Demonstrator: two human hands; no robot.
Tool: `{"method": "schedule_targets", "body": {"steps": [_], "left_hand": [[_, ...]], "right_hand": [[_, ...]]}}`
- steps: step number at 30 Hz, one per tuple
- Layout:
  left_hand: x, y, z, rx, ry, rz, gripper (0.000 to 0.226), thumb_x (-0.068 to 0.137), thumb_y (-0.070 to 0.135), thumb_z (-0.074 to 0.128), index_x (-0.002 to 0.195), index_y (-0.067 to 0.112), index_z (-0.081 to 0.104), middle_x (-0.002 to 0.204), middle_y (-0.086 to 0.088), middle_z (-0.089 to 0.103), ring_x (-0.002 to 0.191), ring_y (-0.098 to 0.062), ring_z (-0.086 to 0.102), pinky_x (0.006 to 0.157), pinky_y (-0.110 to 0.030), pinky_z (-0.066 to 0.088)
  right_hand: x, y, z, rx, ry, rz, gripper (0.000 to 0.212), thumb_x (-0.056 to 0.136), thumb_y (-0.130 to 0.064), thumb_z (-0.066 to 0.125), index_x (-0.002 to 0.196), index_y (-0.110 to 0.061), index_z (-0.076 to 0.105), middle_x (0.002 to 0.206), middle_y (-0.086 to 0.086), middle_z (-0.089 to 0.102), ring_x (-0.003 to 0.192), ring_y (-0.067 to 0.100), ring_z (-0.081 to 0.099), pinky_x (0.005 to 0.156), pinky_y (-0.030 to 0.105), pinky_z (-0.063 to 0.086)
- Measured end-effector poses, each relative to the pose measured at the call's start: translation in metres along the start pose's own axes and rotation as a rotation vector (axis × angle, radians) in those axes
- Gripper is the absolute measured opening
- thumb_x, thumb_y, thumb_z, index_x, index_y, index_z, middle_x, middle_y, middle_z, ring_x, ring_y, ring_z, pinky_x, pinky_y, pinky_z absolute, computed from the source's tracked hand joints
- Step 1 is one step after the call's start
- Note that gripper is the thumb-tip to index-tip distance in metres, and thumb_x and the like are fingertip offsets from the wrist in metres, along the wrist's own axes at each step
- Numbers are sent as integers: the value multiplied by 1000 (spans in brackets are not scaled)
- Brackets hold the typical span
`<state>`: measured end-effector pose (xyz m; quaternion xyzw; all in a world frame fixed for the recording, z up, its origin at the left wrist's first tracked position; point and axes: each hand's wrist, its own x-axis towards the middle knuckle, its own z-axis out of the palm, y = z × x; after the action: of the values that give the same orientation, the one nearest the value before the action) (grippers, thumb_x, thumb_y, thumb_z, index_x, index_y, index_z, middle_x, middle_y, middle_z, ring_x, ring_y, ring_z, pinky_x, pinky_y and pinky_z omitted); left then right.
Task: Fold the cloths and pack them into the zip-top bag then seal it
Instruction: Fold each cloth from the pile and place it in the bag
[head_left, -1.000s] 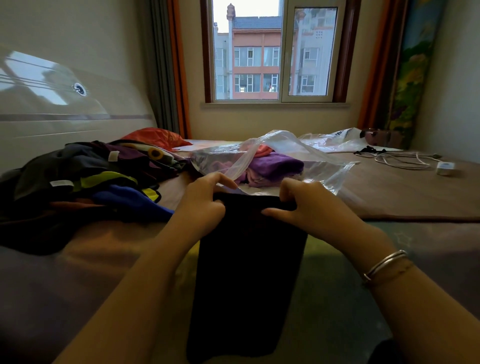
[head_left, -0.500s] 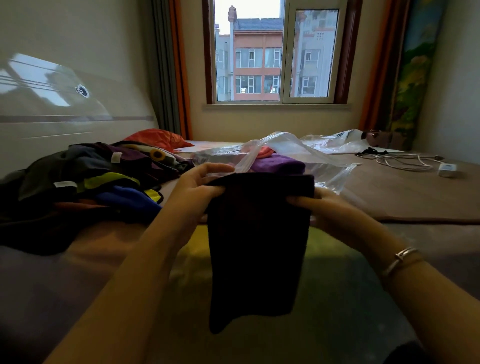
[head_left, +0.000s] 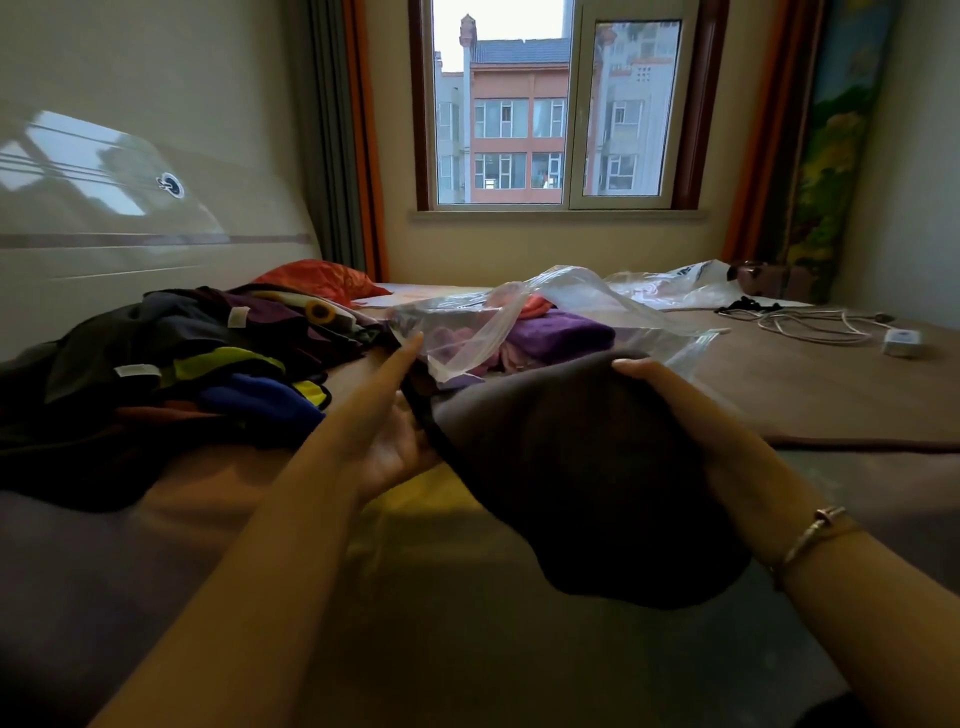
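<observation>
A dark cloth is doubled over and held just above the bed, right in front of the clear zip-top bag. My right hand grips its far right edge from above. My left hand lies palm up under its left edge, fingers stretched toward the bag's mouth. Inside the bag lie a purple cloth and pink cloths. A pile of unfolded cloths, dark, blue and yellow-green, lies on the bed at the left.
An orange-red pillow sits behind the pile. A second clear plastic bag lies at the back right. White cables and a charger rest on the bed at the right. A window and wall are beyond.
The dark cloth hung long from both hands; it has been lifted and folded over toward the bag. My left hand has opened flat under it.
</observation>
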<state>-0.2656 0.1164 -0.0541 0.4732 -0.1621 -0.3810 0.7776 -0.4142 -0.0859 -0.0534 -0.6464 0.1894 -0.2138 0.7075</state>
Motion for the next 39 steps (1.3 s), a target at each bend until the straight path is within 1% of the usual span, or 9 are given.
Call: {"method": "schedule_targets", "body": {"steps": [3,7,10,14,20,25,29,35,39], "left_hand": [[-1,-6,8,192,-39,-80,48,80,52,61,109,15,51,106,-18,69,102,-35,65,93,-49,49],[6,-11,15,343,-18,40,99,74,24,78,150,30,14,130,-15,58,109,-32,63,93,-48,49],[4,-10,20,428,79,263,80,79,-5,67,142,31,33,124,-7,57,103,-25,63,77,-39,57],[0,-1,16,600,72,343,45,83,-5,62,114,28,63,120,-4,58,100,-22,62,74,-34,58],[3,-9,21,1175,98,427,69,74,-4,73,132,25,47,112,10,43,94,-5,47,65,-9,43],[9,-16,13,1455,207,545,60,78,4,70,131,25,51,122,-1,44,101,-11,44,74,-14,34],[10,-15,9,1515,253,579,41,80,8,69,116,26,60,114,1,48,99,-13,49,78,-20,40],[8,-11,5,1469,370,684,17,80,19,74,95,25,65,109,2,41,106,-18,43,88,-28,44],[10,-13,12,1098,104,595,15,79,16,75,90,19,65,101,-2,61,96,-19,61,83,-39,56]], "right_hand": [[2,-6,-4,41,11,-52,55,71,-47,66,118,-19,61,105,5,70,100,22,63,85,35,49],[4,-12,-4,59,11,-63,26,85,-40,60,101,-19,62,101,6,69,96,21,64,80,32,50],[3,-15,-7,-27,16,-13,28,87,-33,62,103,-11,61,99,9,68,92,22,64,71,31,50],[2,-12,-12,-375,104,-50,13,87,-23,65,92,-12,61,97,10,65,88,18,63,65,28,52],[2,-12,-8,-262,-8,-104,60,80,0,68,125,-29,40,114,5,52,103,26,59,83,40,54],[-2,-8,3,-786,-140,-143,40,82,13,57,107,-19,59,105,5,55,91,14,56,72,21,51],[3,-4,5,-953,-13,-208,28,79,5,63,92,-21,64,98,10,63,92,23,62,84,40,55],[-1,-8,-5,-1014,235,-466,10,83,-22,70,88,-16,63,85,4,64,80,18,62,77,36,54],[-3,-4,-5,-1248,491,-580,31,84,-26,69,112,-21,55,118,6,44,84,16,54,76,31,54]]}}
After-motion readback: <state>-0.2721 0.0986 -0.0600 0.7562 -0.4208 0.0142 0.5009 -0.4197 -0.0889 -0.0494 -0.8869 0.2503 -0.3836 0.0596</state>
